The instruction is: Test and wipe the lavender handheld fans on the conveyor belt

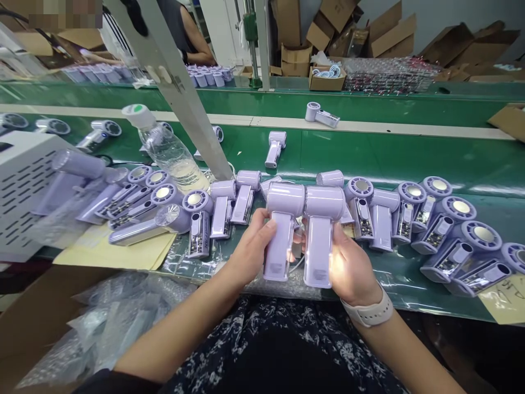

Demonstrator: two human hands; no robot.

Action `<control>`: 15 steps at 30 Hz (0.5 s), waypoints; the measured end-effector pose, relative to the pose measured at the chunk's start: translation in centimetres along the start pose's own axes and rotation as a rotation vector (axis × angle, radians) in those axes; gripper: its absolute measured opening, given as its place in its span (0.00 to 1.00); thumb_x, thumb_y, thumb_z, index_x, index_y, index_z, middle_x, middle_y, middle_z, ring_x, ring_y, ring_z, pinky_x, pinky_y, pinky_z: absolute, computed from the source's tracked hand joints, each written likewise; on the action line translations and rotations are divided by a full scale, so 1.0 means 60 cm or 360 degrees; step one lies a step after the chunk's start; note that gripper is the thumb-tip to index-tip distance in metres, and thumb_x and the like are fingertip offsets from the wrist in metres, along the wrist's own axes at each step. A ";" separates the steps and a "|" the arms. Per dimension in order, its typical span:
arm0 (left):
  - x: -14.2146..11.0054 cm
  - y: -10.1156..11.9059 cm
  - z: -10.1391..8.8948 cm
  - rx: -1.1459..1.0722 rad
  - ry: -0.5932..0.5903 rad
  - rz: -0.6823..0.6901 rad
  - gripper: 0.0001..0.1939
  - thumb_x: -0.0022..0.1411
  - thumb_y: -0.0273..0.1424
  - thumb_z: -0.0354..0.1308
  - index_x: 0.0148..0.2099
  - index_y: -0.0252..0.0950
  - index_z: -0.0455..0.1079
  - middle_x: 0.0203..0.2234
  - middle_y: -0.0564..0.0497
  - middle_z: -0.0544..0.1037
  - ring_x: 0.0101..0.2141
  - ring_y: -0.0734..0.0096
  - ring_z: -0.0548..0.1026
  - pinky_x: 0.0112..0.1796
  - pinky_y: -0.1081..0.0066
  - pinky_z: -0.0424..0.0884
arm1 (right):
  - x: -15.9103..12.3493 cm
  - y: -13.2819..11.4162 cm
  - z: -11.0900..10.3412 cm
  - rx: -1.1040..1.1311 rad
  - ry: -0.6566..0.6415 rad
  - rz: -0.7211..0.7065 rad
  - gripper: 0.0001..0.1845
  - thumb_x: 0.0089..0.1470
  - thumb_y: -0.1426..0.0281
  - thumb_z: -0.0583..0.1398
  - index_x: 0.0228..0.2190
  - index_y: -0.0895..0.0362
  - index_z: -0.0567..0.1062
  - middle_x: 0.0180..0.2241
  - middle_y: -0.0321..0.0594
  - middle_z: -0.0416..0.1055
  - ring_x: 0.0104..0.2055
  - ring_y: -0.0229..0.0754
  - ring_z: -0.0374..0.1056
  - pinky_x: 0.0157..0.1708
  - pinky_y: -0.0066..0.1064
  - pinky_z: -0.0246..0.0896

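Observation:
Two lavender handheld fans are held upright side by side in front of me, their round heads touching. My left hand (256, 243) grips the handle of the left handheld fan (279, 246). Around the handle of the right handheld fan (319, 249) my right hand (353, 262) is closed, a pale watch band on its wrist. Both fans turn a smooth side to me; most fingers are hidden behind them. On the bench close by stand several more fans, such as a fan (199, 224) on the left and a fan (361, 208) on the right, some with exposed circuitry in the handle.
A green conveyor (369, 150) runs behind the bench, carrying spaced fans. A metal post (180, 93) slants up at left, beside a clear plastic bottle (164, 148) and a white vented box (24, 191). Bubble wrap bags (123, 312) lie lower left. Another person's arm (197, 35) shows across the line.

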State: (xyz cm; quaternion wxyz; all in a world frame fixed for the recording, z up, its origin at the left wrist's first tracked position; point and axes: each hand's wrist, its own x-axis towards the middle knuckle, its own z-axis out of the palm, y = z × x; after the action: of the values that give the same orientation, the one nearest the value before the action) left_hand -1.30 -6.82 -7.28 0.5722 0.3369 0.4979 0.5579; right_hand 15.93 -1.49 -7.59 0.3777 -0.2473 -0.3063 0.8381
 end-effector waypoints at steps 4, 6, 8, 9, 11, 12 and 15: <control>-0.016 0.017 -0.005 -0.0105 -0.0212 0.0022 0.25 0.64 0.48 0.59 0.55 0.43 0.58 0.37 0.48 0.82 0.27 0.57 0.82 0.29 0.60 0.78 | -0.010 -0.009 0.015 0.0061 0.0016 0.0010 0.17 0.56 0.53 0.67 0.41 0.51 0.83 0.40 0.42 0.83 0.41 0.52 0.79 0.33 0.41 0.79; -0.022 0.024 -0.007 -0.0153 -0.0258 0.0042 0.26 0.63 0.47 0.61 0.57 0.44 0.58 0.39 0.47 0.82 0.29 0.55 0.82 0.30 0.60 0.79 | -0.014 -0.013 0.017 0.0022 0.0047 -0.0002 0.17 0.55 0.53 0.69 0.41 0.51 0.83 0.41 0.42 0.83 0.43 0.55 0.79 0.34 0.45 0.80; -0.025 0.030 -0.005 -0.0180 -0.0233 0.0052 0.26 0.63 0.45 0.63 0.57 0.45 0.58 0.40 0.47 0.82 0.34 0.54 0.83 0.32 0.61 0.78 | -0.014 -0.018 0.017 -0.0061 0.0092 -0.0051 0.16 0.56 0.54 0.67 0.40 0.51 0.82 0.41 0.44 0.82 0.44 0.57 0.79 0.38 0.50 0.79; -0.024 0.033 -0.002 -0.0191 -0.0205 0.0050 0.26 0.62 0.44 0.65 0.57 0.44 0.59 0.41 0.46 0.82 0.36 0.53 0.83 0.33 0.62 0.78 | -0.012 -0.020 0.018 -0.0096 0.0126 -0.0091 0.15 0.57 0.56 0.66 0.40 0.52 0.82 0.41 0.44 0.82 0.45 0.56 0.78 0.41 0.51 0.79; -0.018 0.037 0.007 -0.0244 -0.0158 0.0043 0.27 0.59 0.41 0.69 0.55 0.42 0.61 0.41 0.45 0.82 0.41 0.54 0.82 0.37 0.64 0.77 | -0.008 -0.023 0.019 -0.0112 0.0184 -0.0148 0.13 0.60 0.58 0.62 0.41 0.52 0.80 0.41 0.43 0.82 0.47 0.55 0.77 0.48 0.52 0.76; -0.014 0.039 0.012 -0.0294 -0.0161 0.0032 0.29 0.56 0.39 0.71 0.54 0.40 0.63 0.42 0.45 0.81 0.41 0.56 0.82 0.39 0.65 0.77 | -0.006 -0.024 0.021 -0.0089 0.0195 -0.0139 0.14 0.61 0.58 0.60 0.41 0.52 0.80 0.40 0.43 0.81 0.47 0.54 0.77 0.50 0.52 0.75; -0.003 0.043 0.026 -0.0435 -0.0265 -0.0048 0.31 0.49 0.36 0.76 0.51 0.35 0.68 0.39 0.46 0.79 0.38 0.63 0.79 0.40 0.67 0.76 | -0.002 -0.029 0.029 0.0004 0.0152 -0.0012 0.18 0.62 0.59 0.53 0.39 0.52 0.80 0.34 0.43 0.79 0.39 0.52 0.77 0.46 0.51 0.76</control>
State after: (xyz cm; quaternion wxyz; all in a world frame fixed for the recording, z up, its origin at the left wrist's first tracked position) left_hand -0.55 -6.36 -4.37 0.6603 0.2935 0.3731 0.5819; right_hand 15.72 -1.21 -5.16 0.3954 -0.2853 -0.2878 0.8243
